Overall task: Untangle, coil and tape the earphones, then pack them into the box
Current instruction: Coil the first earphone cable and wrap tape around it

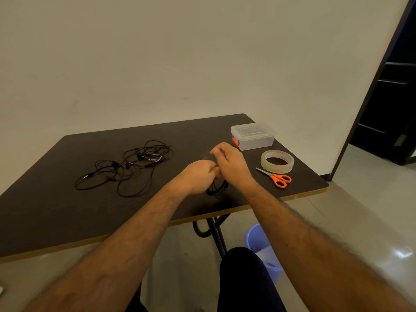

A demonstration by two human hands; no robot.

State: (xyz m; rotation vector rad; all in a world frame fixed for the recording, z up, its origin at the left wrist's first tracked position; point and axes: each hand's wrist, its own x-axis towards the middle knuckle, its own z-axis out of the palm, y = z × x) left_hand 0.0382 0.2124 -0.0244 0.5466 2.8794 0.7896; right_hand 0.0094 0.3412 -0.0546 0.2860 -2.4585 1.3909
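Both hands meet above the middle of the desk. The left hand is curled, its fingertips pinching a coil of black earphone cable that hangs below the knuckles. The right hand is curled over it from two o'clock, thumb and forefinger pinched; what looks like a clear strip of tape shows faintly at its fingertips, though that is hard to make out.

This reads as the taping step for one coiled set. A tangle of more earphones lies well apart at nine o'clock from the hands, still unsorted. The tape roll and scissors sit at three o'clock, near each other, and the box stands at one o'clock with its lid on.

The next move probably calls for wrapping the strip tight round the coil while the left hand keeps the loops together, then opening the box.
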